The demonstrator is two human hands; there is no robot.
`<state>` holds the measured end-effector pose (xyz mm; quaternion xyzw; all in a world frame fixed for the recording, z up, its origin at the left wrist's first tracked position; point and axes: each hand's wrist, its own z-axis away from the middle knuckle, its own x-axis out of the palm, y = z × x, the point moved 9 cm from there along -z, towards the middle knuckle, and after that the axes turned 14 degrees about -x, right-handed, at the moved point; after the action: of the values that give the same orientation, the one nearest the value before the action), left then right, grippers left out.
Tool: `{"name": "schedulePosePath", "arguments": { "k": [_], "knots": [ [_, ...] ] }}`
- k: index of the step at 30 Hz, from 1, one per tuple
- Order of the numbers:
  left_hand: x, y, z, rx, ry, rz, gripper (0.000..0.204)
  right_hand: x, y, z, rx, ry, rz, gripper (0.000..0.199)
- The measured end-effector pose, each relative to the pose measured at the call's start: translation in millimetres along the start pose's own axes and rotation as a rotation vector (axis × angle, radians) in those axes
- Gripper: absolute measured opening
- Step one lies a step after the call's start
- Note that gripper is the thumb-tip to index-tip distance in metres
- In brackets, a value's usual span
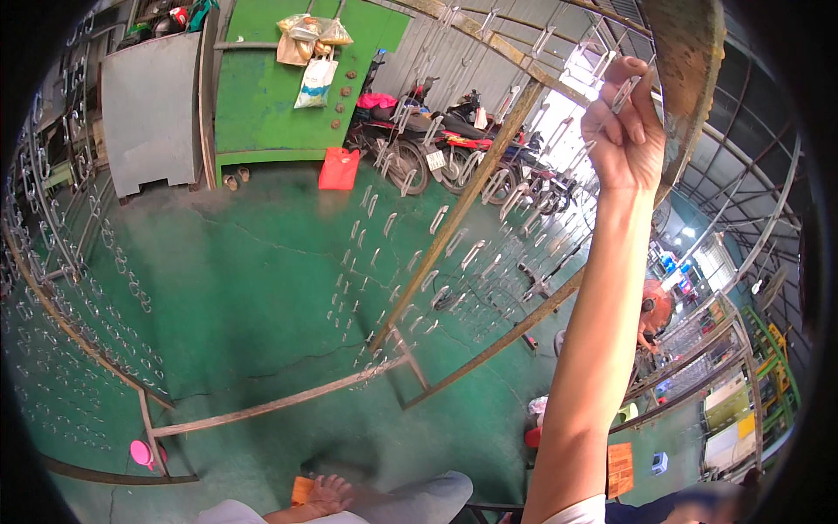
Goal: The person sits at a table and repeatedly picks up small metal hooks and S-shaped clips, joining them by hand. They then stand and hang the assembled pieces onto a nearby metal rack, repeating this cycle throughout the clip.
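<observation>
My right hand (621,131) is raised high at the upper right, its forearm rising from the lower edge. Its fingers are curled and pinch a small silver oblong metal piece (625,94). Just right of it is a worn brownish frame bar (685,79). Low in the middle, my left hand (328,494) has its fingers spread and seems to hold nothing. An orange wooden surface (303,490) is beside it, near my grey trouser leg (428,499). Similar silver metal pieces (472,254) hang in rows left of my raised arm.
A wooden rack bar (463,214) slants through the middle; more hanging pieces (113,253) are at left. Behind stand a green cabinet (262,96), a red bag (339,168) and parked motorbikes (463,131). A pink container (144,453) is at lower left, an orange fan (656,306) at right.
</observation>
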<state>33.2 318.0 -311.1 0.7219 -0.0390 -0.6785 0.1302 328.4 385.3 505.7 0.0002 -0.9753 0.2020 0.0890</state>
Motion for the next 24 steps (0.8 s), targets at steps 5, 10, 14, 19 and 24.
{"name": "schedulePosePath", "arguments": {
  "k": [5, 10, 14, 19, 24],
  "knots": [
    [-11, 2, 0, 0.003, 0.061, 0.033, 0.053, 4, 1, -10, 0.013, -0.036, -0.040, 0.020],
    [-23, 4, -1, -0.004, 0.033, 0.017, 0.048, 6, 1, -13, 0.020, -0.058, -0.026, 0.021],
    [-33, 5, -2, 0.000, 0.087, 0.060, 0.049, 6, 0, -13, 0.026, -0.065, 0.002, 0.021],
    [-30, 6, 0, -0.004, 0.092, 0.018, 0.049, 9, 0, -13, 0.016, -0.097, -0.002, 0.019],
    [-26, 5, -1, -0.019, 0.037, 0.036, 0.048, 0, -5, -10, 0.031, -0.018, 0.045, 0.016]
  ]
}}
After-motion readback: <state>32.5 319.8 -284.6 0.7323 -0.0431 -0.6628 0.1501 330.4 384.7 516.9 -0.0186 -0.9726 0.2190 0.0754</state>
